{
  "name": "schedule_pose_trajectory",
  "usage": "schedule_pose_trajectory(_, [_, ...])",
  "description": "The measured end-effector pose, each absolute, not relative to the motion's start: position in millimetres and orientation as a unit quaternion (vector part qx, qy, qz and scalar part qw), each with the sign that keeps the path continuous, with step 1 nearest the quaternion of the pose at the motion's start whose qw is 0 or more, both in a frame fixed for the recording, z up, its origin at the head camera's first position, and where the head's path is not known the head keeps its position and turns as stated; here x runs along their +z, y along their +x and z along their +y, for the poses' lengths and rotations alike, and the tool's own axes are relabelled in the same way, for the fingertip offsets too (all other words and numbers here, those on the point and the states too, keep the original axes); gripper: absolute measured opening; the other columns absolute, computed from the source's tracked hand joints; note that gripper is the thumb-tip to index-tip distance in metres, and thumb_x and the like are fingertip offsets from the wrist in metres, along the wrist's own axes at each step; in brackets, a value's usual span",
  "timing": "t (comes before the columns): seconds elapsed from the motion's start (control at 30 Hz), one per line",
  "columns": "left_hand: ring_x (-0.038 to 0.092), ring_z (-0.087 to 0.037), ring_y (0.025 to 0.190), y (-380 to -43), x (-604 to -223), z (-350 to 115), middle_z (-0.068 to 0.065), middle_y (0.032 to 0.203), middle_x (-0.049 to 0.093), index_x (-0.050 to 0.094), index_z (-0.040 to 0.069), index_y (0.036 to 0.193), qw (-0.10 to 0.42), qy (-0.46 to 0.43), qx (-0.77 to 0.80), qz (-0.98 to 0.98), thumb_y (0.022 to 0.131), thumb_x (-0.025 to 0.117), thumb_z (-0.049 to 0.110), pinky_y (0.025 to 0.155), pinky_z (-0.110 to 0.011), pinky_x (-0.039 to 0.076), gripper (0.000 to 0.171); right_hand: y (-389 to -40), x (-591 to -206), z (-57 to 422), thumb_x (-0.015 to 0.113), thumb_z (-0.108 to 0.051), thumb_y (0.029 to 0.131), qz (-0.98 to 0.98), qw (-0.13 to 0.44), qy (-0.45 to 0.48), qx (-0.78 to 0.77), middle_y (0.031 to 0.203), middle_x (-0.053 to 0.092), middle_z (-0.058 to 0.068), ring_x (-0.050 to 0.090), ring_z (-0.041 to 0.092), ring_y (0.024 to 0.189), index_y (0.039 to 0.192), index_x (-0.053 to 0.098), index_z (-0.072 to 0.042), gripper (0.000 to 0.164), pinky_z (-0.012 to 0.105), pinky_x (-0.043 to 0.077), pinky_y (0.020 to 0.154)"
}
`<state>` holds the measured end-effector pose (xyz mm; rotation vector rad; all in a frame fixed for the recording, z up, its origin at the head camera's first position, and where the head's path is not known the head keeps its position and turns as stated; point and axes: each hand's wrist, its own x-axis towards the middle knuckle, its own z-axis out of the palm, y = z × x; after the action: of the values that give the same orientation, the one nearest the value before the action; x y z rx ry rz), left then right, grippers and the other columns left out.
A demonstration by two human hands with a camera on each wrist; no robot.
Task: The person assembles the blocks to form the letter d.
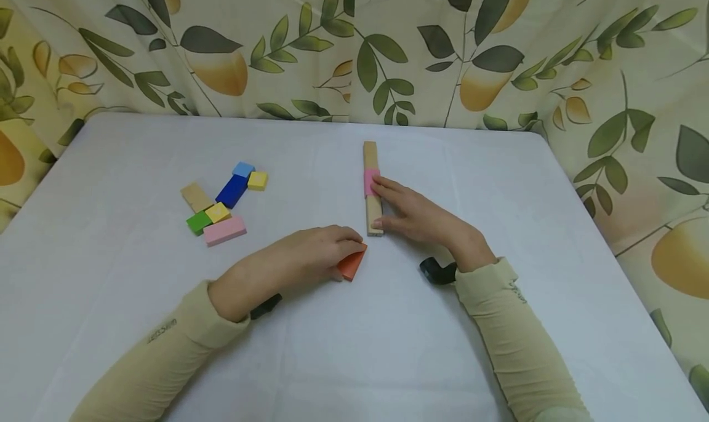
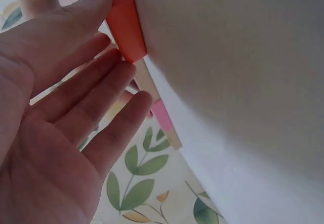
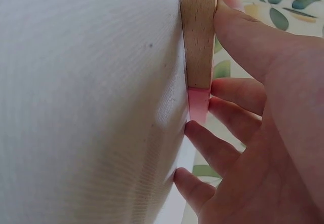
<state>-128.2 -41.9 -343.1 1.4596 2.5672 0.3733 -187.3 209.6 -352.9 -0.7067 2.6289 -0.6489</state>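
In the head view, my left hand pinches an orange triangular block low on the white tabletop, thumb on one side. The left wrist view shows the thumb on the orange block while the other fingers spread loosely beside it. Just beyond it lies a straight row: a wooden block, a pink block and another wooden block. My right hand rests along the row's right side. Its thumb touches the near wooden block, with fingertips at the pink block.
On the left lies a loose group: a wooden block, a green block, a pale pink block, a dark blue block, a light blue block and two yellow blocks. A leaf-patterned curtain hangs behind the table.
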Motion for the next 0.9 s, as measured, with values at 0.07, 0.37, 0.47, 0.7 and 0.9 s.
schedule_pose_trajectory(0.07, [0.057,-0.024,0.126,-127.5,-343.6,-39.5,-0.011,0.135,0.059,0.059,0.002,0.133,0.072,0.492,0.124,0.859,0.089,0.075,0.025,0.104,-0.035,0.049,0.052,-187.4,-352.4,210.0,0.067,-0.037,0.094,0.926,0.168,-0.252,-0.227,0.167,0.015,0.007,0.015,0.031,0.154,0.158,0.023,-0.01,0.082,0.052,0.019,0.123])
schedule_pose_trajectory(0.37, [0.061,-0.023,0.12,-123.5,-347.5,-24.4,-0.01,0.128,0.063,0.064,0.003,0.129,0.009,0.508,0.058,0.859,0.086,0.078,0.029,0.104,-0.032,0.049,0.053,-187.2,-352.1,209.0,0.068,-0.035,0.093,0.924,0.174,-0.25,-0.229,0.167,0.014,0.006,0.014,0.03,0.154,0.158,0.022,-0.01,0.083,0.052,0.019,0.123])
schedule_pose_trajectory(0.47, [0.062,-0.023,0.116,-122.5,-347.5,-20.2,-0.009,0.125,0.064,0.066,0.004,0.126,-0.01,0.507,0.041,0.861,0.085,0.079,0.031,0.102,-0.032,0.05,0.05,-187.2,-352.4,209.3,0.068,-0.036,0.093,0.925,0.176,-0.248,-0.228,0.168,0.013,0.005,0.013,0.029,0.154,0.158,0.022,-0.011,0.083,0.052,0.019,0.123])
schedule_pose_trajectory(0.7, [0.062,-0.02,0.103,-121.1,-344.0,-10.7,-0.004,0.117,0.064,0.07,0.009,0.114,-0.062,0.496,0.009,0.866,0.084,0.079,0.033,0.096,-0.03,0.051,0.039,-186.2,-353.1,210.2,0.062,-0.027,0.098,0.921,0.16,-0.268,-0.233,0.167,0.015,0.008,0.015,0.029,0.154,0.157,0.024,-0.008,0.073,0.051,0.019,0.123])
schedule_pose_trajectory(0.9, [0.06,-0.018,0.101,-120.7,-346.4,-3.0,-0.001,0.117,0.064,0.072,0.01,0.114,-0.072,0.474,-0.017,0.877,0.083,0.08,0.038,0.095,-0.03,0.051,0.042,-185.4,-352.0,210.6,0.059,-0.027,0.1,0.923,0.157,-0.267,-0.228,0.167,0.015,0.007,0.015,0.029,0.154,0.157,0.024,-0.008,0.07,0.051,0.019,0.123])
